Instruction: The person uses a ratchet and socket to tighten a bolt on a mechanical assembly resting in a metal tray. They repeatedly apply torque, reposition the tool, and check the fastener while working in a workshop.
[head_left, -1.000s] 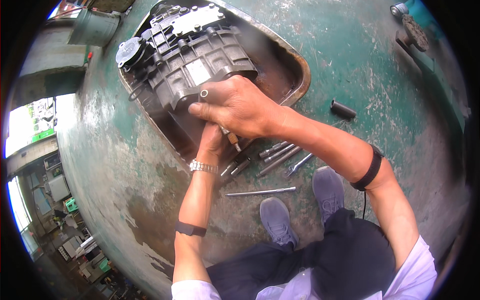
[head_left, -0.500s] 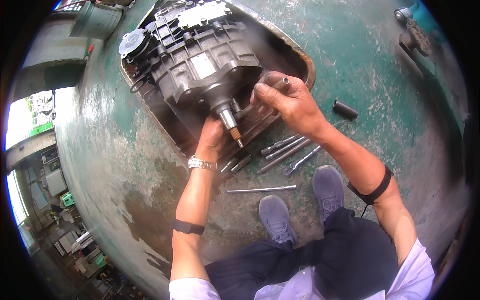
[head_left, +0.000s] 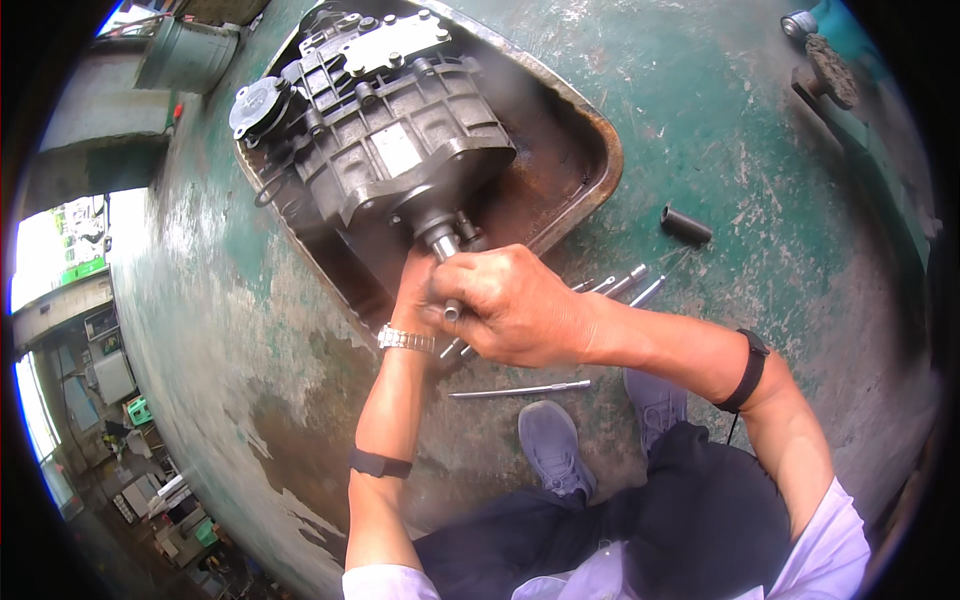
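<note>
A grey metal gearbox (head_left: 405, 130) lies in a rusty-rimmed metal tray (head_left: 600, 185), with its shaft (head_left: 443, 243) pointing toward me. My right hand (head_left: 505, 305) is closed in front of that shaft, covering its splined end. From the fist pokes the round end of a metal bar-like tool (head_left: 453, 311); the rest of the tool is hidden. My left hand (head_left: 414, 285) reaches below the shaft at the tray's near edge, beside my right hand. Its fingers are out of sight behind the shaft and the right hand.
Several metal bars and wrenches (head_left: 625, 285) lie on the floor, partly behind my right forearm. A thin rod (head_left: 520, 389) rests before my shoes (head_left: 553, 445). A dark tube (head_left: 687, 224) lies right of the tray. A grey bucket (head_left: 187, 55) stands far left.
My right hand has moved left and toward me with the tool, from right of the shaft to in front of its end. My left hand stays below the shaft.
</note>
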